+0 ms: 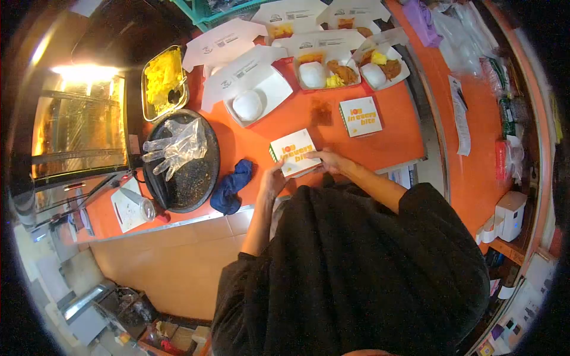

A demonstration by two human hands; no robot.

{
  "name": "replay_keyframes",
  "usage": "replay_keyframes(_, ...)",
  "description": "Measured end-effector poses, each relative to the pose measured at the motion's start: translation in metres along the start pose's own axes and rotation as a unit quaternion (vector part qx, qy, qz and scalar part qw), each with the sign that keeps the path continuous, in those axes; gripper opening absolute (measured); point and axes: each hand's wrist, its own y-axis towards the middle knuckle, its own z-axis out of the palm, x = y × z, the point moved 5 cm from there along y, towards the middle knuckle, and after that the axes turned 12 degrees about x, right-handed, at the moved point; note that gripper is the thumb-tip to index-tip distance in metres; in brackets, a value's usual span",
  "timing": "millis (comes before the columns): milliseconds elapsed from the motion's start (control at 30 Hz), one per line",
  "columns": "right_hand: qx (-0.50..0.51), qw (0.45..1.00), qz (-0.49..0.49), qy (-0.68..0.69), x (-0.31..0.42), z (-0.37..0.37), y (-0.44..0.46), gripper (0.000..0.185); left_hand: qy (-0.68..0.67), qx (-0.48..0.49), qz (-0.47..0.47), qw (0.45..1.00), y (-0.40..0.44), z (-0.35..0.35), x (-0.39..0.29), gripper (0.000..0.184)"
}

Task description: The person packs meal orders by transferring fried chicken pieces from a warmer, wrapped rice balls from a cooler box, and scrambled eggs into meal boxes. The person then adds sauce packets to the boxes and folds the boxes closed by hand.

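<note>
A closed white box with yellow and red lettering [293, 148] is between my two hands near the counter's front edge. My left hand [276, 175] grips its left side, and my right hand [328, 160] has its fingers on the right side. A second closed box [360, 116] lies to the right, behind my right hand. Farther back, an open box [270, 89] holds a white round portion [247, 105]. Beside it, an open box [326, 76] contains a white portion, yellow food and brown food.
A black round stone dish [190, 178] at left carries a clear plastic glove [181, 144]. Nearby are a dark blue cloth [232, 187], a tray of yellow food [164, 82], and a knife [132, 196] on a white board. Plastic bags [457, 44] lie at right.
</note>
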Motion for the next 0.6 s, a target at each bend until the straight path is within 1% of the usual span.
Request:
replay_keyframes(33, -0.001, 1.000, -0.011, -0.001, 0.001, 0.002, -0.001, 0.041, -0.041, 0.009, 0.041, 0.998, -0.001, -0.001, -0.002, 0.033)
replay_keyframes(67, -0.003, 1.000, -0.013, 0.000, -0.001, 0.000, 0.001, 0.041, -0.073, 0.054, 0.047, 0.995, 0.005, -0.018, 0.003, 0.036)
replay_keyframes(100, 0.004, 1.000, -0.017, 0.019, -0.002, -0.001, 0.002, 0.042, -0.072, 0.058, 0.043, 0.995, 0.003, -0.019, 0.005, 0.036)
replay_keyframes(167, 0.005, 0.999, -0.026, 0.040, -0.005, -0.002, 0.005, 0.042, -0.124, 0.155, 0.111, 0.974, 0.002, -0.011, 0.006, 0.040)
replay_keyframes(200, -0.006, 0.999, -0.038, 0.026, -0.004, -0.002, 0.004, 0.043, -0.124, 0.160, 0.106, 0.974, 0.003, -0.010, 0.010, 0.040)
replay_keyframes(267, -0.023, 0.998, -0.054, 0.015, -0.004, 0.002, 0.004, 0.045, -0.122, 0.100, 0.129, 0.979, 0.004, -0.015, 0.013, 0.046)
replay_keyframes(300, -0.049, 0.996, -0.073, -0.003, -0.003, 0.002, 0.003, 0.047, -0.121, 0.069, 0.141, 0.980, 0.003, -0.018, 0.011, 0.050)
replay_keyframes(333, -0.075, 0.993, -0.091, -0.021, -0.002, 0.003, 0.002, 0.050, -0.120, 0.072, 0.136, 0.981, 0.004, -0.017, 0.007, 0.050)
replay_keyframes(367, -0.080, 0.992, -0.094, -0.019, 0.004, 0.016, -0.004, 0.050, 0.028, 0.034, 0.128, 0.991, 0.002, -0.011, -0.004, 0.046)
replay_keyframes(400, -0.173, 0.970, -0.097, -0.144, 0.016, 0.023, -0.015, 0.054, 0.176, -0.004, 0.118, 0.977, 0.000, -0.003, -0.013, 0.042)
replay_keyframes(433, -0.262, 0.924, -0.094, -0.264, 0.026, 0.028, -0.026, 0.058, 0.176, 0.000, 0.115, 0.978, -0.002, 0.004, -0.015, 0.042)
replay_keyframes(467, -0.266, 0.923, -0.093, -0.262, 0.022, 0.025, -0.023, 0.058, 0.418, -0.166, 0.169, 0.877, -0.013, 0.006, -0.027, 0.039)
replay_keyframes(500, -0.260, 0.891, -0.162, -0.334, 0.026, 0.021, -0.018, 0.063, 0.619, -0.315, 0.209, 0.689, -0.025, 0.015, -0.037, 0.037)
replay_keyframes(533, -0.250, 0.850, -0.229, -0.403, 0.027, 0.018, -0.012, 0.068, 0.707, -0.270, 0.181, 0.629, -0.019, 0.010, -0.033, 0.035)
replay_keyframes(567, -0.253, 0.851, -0.227, -0.399, 0.015, 0.004, 0.004, 0.068, 0.708, -0.267, 0.178, 0.629, -0.016, 0.005, -0.031, 0.035)
replay_keyframes(600, -0.270, 0.878, -0.220, -0.330, 0.001, -0.012, 0.020, 0.070, 0.654, -0.215, 0.150, 0.709, -0.009, 0.000, -0.026, 0.035)
